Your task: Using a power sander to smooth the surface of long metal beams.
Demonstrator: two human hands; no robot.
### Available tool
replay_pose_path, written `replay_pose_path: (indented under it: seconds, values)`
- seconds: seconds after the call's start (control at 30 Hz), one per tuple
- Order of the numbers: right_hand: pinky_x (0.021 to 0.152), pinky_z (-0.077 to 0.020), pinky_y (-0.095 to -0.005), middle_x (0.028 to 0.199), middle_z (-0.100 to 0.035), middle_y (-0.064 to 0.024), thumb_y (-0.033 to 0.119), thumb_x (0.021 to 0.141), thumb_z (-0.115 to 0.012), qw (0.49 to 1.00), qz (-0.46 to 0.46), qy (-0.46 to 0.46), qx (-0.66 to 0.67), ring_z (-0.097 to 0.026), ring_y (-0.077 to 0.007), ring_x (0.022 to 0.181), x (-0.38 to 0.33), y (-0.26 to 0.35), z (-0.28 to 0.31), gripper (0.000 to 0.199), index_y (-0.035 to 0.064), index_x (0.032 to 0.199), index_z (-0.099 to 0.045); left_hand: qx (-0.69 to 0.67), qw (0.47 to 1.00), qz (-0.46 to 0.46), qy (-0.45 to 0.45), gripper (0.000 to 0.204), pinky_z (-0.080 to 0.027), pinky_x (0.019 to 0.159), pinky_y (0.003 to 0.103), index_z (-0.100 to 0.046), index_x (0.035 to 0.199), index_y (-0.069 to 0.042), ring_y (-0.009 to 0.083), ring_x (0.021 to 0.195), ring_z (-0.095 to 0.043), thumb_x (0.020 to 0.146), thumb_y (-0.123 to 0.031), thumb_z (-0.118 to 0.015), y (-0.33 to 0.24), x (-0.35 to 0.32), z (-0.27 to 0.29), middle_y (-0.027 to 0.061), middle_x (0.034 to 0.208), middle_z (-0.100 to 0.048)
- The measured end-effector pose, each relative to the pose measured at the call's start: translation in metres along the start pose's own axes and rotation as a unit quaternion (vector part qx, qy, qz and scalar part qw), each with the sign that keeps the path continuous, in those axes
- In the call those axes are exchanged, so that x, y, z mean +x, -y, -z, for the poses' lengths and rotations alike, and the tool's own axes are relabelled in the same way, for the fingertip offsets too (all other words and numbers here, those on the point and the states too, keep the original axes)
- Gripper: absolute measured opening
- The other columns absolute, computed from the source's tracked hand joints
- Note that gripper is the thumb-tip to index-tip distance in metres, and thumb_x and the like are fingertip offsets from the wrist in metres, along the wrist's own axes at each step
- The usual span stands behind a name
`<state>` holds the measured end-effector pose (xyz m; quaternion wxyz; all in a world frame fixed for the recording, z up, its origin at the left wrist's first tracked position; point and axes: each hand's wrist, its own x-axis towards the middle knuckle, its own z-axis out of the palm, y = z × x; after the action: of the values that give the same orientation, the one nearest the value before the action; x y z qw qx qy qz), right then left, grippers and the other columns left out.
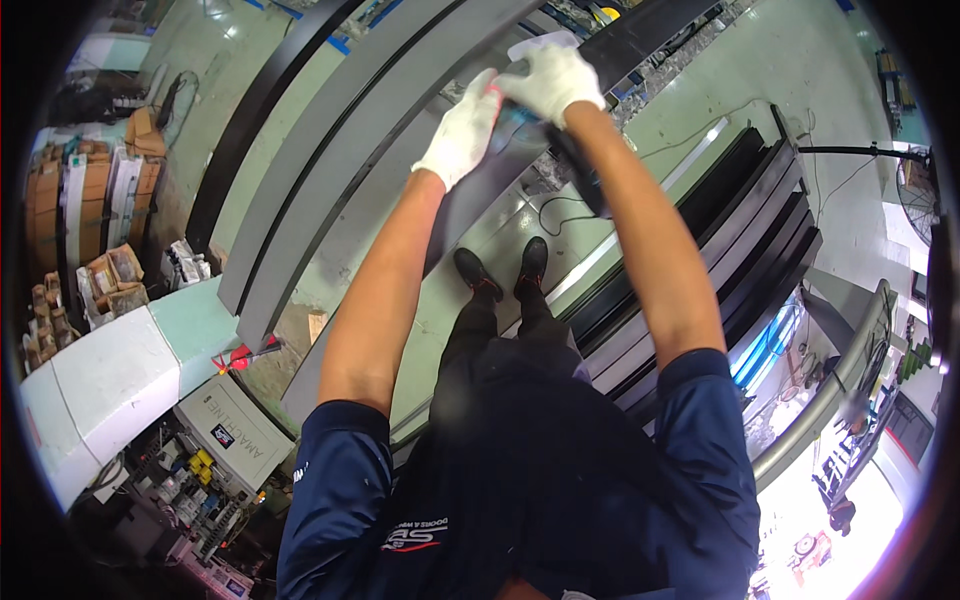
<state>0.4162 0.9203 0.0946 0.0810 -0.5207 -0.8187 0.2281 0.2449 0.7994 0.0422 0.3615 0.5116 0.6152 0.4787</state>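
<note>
The white-gloved left hand (460, 138) is held with fingers together, close beside the white-gloved right hand (556, 86), which is curled near a pale flat piece (544, 43); whether either pinches anything cannot be told. Beneath them, a grey profile (468, 212) is laid diagonally.

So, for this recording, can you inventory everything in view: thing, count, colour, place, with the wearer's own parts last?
Long bars: several, grey and black, upper left
Bar stack: one, black and grey, right
Blurred object: one, dark and teal, by the hands; kind unclear
Translucent piece: one, pale, beside the right hand
Cardboard packs: several, brown, left
Fire extinguisher: one, red, lower left
Fan: one, dark, right edge
Small clutter: uncountable, mixed, lower left
Floor: one, pale green, beneath
Shoes: two, black, centre
Gloved hands: two, white, top centre
</note>
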Motion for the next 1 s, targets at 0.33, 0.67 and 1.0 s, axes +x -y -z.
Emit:
replay_pose_path:
  seconds: [0.33, 0.67, 1.0]
  values:
    - [0.117, -0.0588, -0.0469, 0.141, -0.079, -0.0261, 0.077, 0.084, -0.086, 0.984, -0.104, 0.024, 0.141, -0.076, -0.0397, 0.136, -0.006, -0.008, -0.006, 0.102, 0.0026, 0.151, -0.074, 0.337, 0.929, -0.037, 0.146, 0.054, -0.059, 0.103, 0.053, -0.068, 0.149, -0.011, 0.0424, 0.115, -0.075, 0.108, -0.046, -0.076, -0.006, -0.028, 0.014, 0.0205, 0.129, -0.077]
    - [0.099, -0.0618, -0.0502, 0.114, -0.081, -0.0235, 0.059, 0.095, -0.085, 0.919, 0.003, 0.069, 0.389, -0.079, -0.0420, 0.108, -0.151, 0.184, -0.141, 0.066, 0.0098, 0.137, -0.074, 0.411, 0.898, 0.130, 0.094, 0.057, -0.053, 0.116, 0.056, -0.065, 0.155, -0.003, 0.0493, 0.136, -0.064, 0.102, -0.022, -0.072, 0.006, -0.246, 0.196, 0.0277, 0.140, -0.071]
    - [0.111, -0.0527, -0.0570, 0.128, -0.077, -0.0221, 0.039, 0.102, -0.081, 0.887, 0.109, 0.074, 0.442, -0.071, -0.0458, 0.123, -0.246, 0.286, -0.231, 0.049, 0.0061, 0.136, -0.070, 0.026, 0.914, 0.264, -0.306, 0.061, -0.050, 0.120, 0.036, -0.047, 0.174, 0.004, 0.0230, 0.142, -0.065, 0.114, -0.003, -0.054, 0.015, -0.375, 0.200, 0.0131, 0.161, -0.064]
